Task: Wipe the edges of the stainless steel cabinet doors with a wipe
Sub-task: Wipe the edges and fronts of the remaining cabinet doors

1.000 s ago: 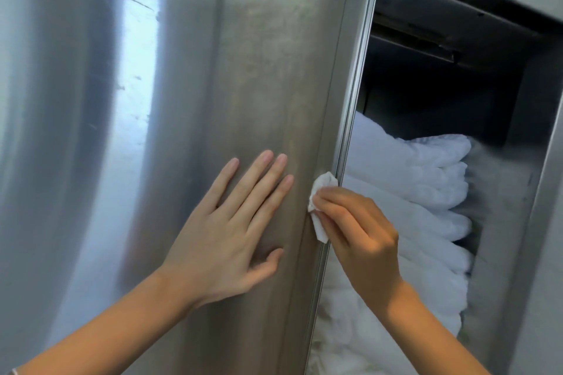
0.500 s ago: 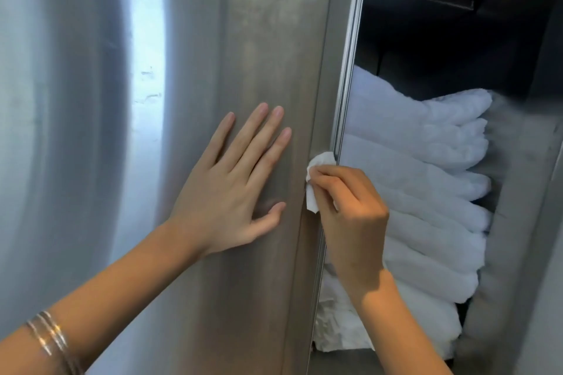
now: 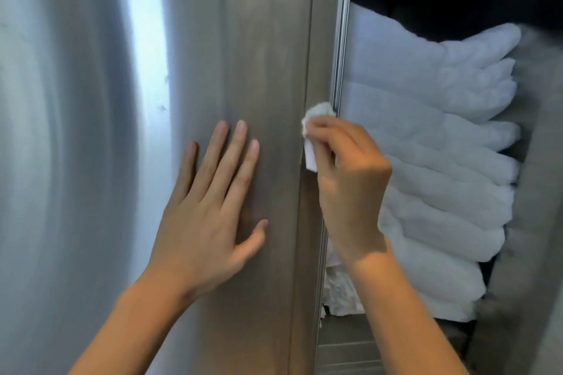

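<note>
A stainless steel cabinet door [image 3: 262, 39] fills the left and middle of the view, its right edge [image 3: 330, 55] running top to bottom. My left hand [image 3: 213, 213] lies flat on the door face with fingers spread. My right hand [image 3: 350, 179] pinches a small crumpled white wipe [image 3: 313, 128] and presses it against the door's right edge at mid height. Part of the wipe is hidden under my fingers.
Behind the door edge the cabinet stands open, dark at the top. A stack of folded white towels [image 3: 432, 143] fills its inside. A steel shelf floor [image 3: 350, 341] shows below the stack, and the cabinet's right wall [image 3: 530, 253] rises at the far right.
The view has dropped, so the cabinet's top frame has gone out of sight. My right hand with the wipe stays on the door edge; my left hand stays flat on the door.
</note>
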A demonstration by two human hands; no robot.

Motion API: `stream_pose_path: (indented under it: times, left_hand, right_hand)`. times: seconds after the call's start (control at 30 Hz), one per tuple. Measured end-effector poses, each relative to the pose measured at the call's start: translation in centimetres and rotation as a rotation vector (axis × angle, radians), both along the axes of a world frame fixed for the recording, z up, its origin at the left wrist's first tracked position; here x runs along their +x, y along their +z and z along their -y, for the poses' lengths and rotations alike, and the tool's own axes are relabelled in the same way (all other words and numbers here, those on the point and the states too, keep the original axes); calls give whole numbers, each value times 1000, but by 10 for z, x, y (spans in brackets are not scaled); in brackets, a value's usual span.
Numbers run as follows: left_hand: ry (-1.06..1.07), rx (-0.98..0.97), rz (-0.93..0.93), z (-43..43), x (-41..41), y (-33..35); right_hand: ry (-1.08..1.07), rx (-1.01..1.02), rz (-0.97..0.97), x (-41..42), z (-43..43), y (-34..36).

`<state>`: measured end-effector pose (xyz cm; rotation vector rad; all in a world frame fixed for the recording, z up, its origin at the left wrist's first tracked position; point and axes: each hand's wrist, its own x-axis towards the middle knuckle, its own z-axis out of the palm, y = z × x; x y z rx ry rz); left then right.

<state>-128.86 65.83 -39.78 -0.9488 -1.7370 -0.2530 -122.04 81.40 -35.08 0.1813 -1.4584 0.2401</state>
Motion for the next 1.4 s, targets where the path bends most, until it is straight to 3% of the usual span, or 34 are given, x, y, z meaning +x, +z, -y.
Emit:
stream_pose_path:
  times: [0.1,0.3,0.53,0.73,0.93,1.07,1.2,1.27,1.4]
  left_hand:
    - [8,-21,32,-2,2,0]
    - [44,-12,41,-6,5,-2]
    - [4,-36,67,4,2,2]
    - [-14,-31,78,5,-1,2]
    - [-13,2,78,2,3,2]
    - [-37,16,92,-1,6,-4]
    - [-12,-94,92,6,6,-29]
    - [-2,-150,89,11,8,-43]
    - [31,-236,81,16,12,-63]
  right_hand:
    - [1,-4,-73,-8,-4,30]
    - [-57,-26,-1,4,4,-49]
    - [-217,79,-17,-4,-4,43]
    - [-226,151,104,15,-8,-27]
    - [-77,-15,42,3,-2,-9]
    - [-47,-51,122,12,-1,-97]
    - [-49,-9,290,28,0,-166]
    - [-33,-41,287,27,0,-156]
    - [11,-195,104,12,6,-114]
